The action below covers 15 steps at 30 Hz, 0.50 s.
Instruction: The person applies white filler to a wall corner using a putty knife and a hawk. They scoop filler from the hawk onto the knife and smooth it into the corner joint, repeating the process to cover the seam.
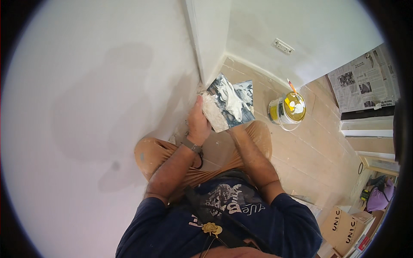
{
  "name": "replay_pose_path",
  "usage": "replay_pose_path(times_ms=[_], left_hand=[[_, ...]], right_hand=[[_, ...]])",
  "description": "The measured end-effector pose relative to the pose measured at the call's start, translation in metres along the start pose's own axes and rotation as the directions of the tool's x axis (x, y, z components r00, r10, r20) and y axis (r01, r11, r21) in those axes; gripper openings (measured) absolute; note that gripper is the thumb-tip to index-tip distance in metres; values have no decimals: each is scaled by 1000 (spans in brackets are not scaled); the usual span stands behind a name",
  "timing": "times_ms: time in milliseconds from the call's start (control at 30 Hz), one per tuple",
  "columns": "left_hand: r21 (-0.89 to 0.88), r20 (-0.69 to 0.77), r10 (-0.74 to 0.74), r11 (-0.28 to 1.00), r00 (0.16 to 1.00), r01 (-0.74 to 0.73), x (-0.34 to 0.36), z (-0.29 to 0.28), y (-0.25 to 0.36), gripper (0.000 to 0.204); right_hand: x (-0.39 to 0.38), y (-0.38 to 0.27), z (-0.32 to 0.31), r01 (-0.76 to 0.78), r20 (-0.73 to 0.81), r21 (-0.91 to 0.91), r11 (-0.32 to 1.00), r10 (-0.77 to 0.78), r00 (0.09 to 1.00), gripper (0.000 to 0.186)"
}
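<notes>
left hand [199, 122] is gripping a crusted beige blade [214, 112], fingertips hiding behind it. dark blade [247, 114] is overlapping it near the wall corner, carrying thick, ridged white paste [232, 102]; contact is staying unclear. right hand [237, 130] is mostly hiding underneath, grip can't be told. bucket [287, 109] is standing right; newspaper [365, 79] is fading into the dark rim.

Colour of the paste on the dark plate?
The paste is white, with greyish streaks where thin; best seen in the head view.
</notes>
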State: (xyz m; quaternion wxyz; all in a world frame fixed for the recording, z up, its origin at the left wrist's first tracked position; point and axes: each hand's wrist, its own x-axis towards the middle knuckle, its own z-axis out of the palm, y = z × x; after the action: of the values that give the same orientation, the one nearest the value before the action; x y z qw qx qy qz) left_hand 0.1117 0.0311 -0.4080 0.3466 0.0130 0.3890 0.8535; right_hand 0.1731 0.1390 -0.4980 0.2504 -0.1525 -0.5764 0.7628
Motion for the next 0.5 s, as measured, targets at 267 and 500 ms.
replay_pose_path(times_ms=[267,500], left_hand=[[857,332,498,195,801,-477,-12,-9,0,51],[-40,26,27,999,999,-26,17,31,52,47]], right_hand=[[20,-8,-92,77,-187,-156,985,-106,977,34],[21,-142,-116,46,-331,-90,995,-74,941,15]])
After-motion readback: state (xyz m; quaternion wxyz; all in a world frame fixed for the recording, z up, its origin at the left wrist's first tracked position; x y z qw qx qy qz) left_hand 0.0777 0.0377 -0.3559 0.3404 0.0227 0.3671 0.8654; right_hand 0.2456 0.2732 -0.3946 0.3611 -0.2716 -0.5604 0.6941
